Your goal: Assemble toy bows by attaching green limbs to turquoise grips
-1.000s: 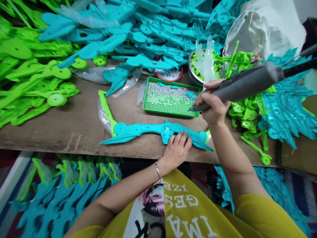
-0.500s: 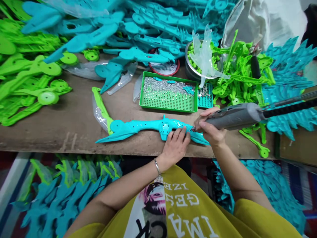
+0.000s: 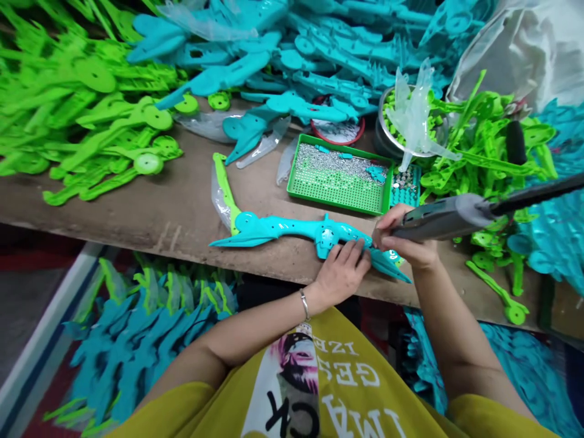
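A blue plastic toy bow (image 3: 292, 227) lies along the front of the bench, with a round hub near its middle. At its left end a green arm with a clear plastic piece (image 3: 222, 193) points up and away. My left hand (image 3: 342, 271) presses down on the bow just right of the hub, its fingers together over the edge and its thumb hidden. Wrapped in my right hand (image 3: 413, 243) is a grey electric screwdriver (image 3: 442, 218), held nearly level. Its tip meets the bow's right limb beside my left fingertips; the exact contact is hard to see.
Behind the bow stands a green tray (image 3: 337, 185) of small screws, beside a blue tray (image 3: 405, 185) and a metal bowl (image 3: 387, 137). Green parts (image 3: 91, 121) are heaped left, blue parts (image 3: 328, 55) at the back, more green parts (image 3: 483, 140) right. Bows (image 3: 137, 340) hang below the bench's edge.
The camera view has turned, so the scene sits further right and tilted. Both hands stay at the bow's right limb, with the screwdriver still against it.
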`<state>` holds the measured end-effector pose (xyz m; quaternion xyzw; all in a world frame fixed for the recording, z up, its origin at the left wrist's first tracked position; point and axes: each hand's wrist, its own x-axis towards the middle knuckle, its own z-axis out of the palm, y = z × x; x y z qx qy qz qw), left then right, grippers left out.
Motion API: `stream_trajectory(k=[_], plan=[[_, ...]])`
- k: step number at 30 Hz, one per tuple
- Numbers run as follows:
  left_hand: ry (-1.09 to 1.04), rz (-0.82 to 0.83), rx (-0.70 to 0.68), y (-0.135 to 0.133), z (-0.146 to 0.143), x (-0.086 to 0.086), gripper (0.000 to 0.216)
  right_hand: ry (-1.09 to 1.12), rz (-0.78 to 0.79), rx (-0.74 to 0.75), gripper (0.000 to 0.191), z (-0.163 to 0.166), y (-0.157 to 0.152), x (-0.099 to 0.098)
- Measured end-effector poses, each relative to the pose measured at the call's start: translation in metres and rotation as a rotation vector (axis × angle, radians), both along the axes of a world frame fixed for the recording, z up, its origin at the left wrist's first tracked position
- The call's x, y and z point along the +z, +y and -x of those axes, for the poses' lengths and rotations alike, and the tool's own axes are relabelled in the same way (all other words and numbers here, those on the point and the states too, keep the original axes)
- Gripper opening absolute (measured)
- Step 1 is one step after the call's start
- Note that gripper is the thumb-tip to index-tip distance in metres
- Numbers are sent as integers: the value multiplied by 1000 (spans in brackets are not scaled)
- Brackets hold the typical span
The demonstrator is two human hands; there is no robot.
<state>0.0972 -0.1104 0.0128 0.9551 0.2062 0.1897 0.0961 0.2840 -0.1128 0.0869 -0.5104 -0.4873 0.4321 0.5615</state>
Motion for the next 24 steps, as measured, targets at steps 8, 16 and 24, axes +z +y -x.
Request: stream_trajectory(k=[8, 16, 24], plan=[[-240, 35, 146, 49, 77, 17, 50, 78, -389, -348, 21, 12, 40, 34], [29, 56, 263, 78, 93, 12, 87, 46, -379, -512, 25, 29, 74, 8], [14, 57, 231, 75, 72, 11, 82, 63, -318, -441, 29, 30, 116, -18]])
